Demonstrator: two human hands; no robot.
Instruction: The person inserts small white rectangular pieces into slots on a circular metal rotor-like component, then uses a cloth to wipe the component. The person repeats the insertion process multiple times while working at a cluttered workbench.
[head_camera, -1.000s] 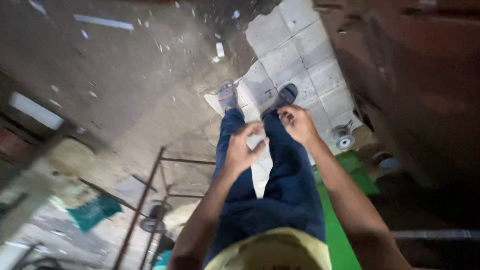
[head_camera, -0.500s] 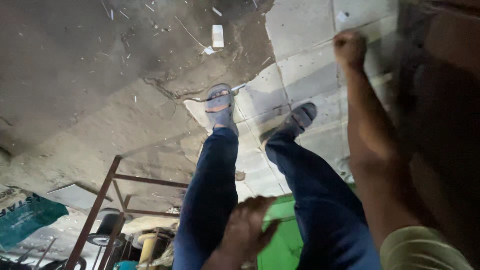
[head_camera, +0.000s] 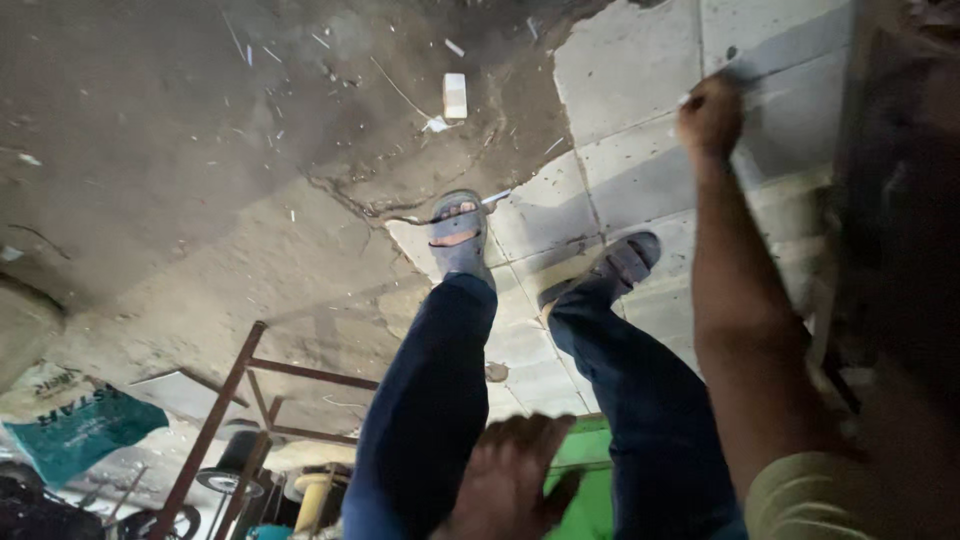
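Note:
I look down at my legs in dark blue trousers and grey sandals (head_camera: 458, 232) on a cracked concrete and tiled floor (head_camera: 620, 130). My right hand (head_camera: 710, 112) is stretched out ahead, fingers curled, up by the edge of a dark brown wooden surface (head_camera: 900, 200) on the right; blur hides whether it holds anything. My left hand (head_camera: 515, 480) hangs low by my left thigh, fingers loosely apart, with nothing in it.
A rusty metal frame (head_camera: 235, 400) stands at lower left with round wheels or spools beneath it. A teal and white sack (head_camera: 75, 420) lies at far left. A green sheet (head_camera: 590, 480) is under my legs. A small white block (head_camera: 455, 95) and debris litter the floor.
My hands, together in front of me a second ago, have separated: the right hand reached up and forward toward the dark surface, the left dropped low. The view tilted toward the floor.

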